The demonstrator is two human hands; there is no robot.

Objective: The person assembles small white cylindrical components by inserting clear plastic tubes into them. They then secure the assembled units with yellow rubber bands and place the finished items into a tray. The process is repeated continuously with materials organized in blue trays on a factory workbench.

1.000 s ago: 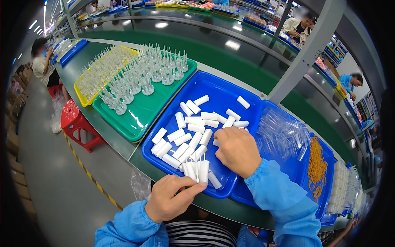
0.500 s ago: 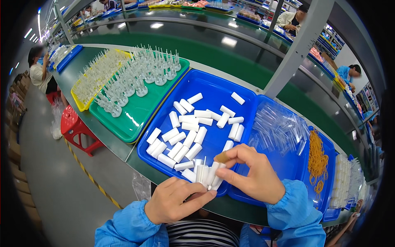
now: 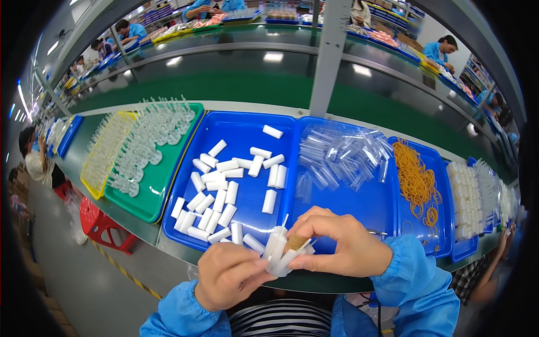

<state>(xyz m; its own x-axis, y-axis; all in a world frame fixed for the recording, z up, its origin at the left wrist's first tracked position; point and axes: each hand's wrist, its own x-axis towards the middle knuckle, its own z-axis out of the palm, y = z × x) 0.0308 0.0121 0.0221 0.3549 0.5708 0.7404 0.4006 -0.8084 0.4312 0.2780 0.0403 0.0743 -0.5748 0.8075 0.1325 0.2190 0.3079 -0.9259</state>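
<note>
White plastic, loose and assembled, is the material under the hands. Change noted: one second ago the right hand [image 3: 343, 245] was down among the loose white cylinders [image 3: 231, 192]; it is now at the cluster of white cylinders [image 3: 274, 251], working alongside the left hand [image 3: 233, 276]. The view has also swung, so the trays sit differently in frame. In terms of the work, collection from the first blue tray [image 3: 241, 126] has given way to two-handed handling of the cluster.

Grip: the left fingers and thumb are pressed to the cluster's lower left side. The right thumb and fingers, one of them with a tan covering [image 3: 296, 242], pinch its right side; which single cylinder they bear on cannot be told, being blurred and partly hidden.

Position: the cluster lies between the two sets of fingertips, tilted, with a thin pin [image 3: 285, 220] projecting above it. It appears before the trays' near edge, the loose cylinders beyond it to the left, the clear sleeves [image 3: 337, 154] beyond it to the right
</note>
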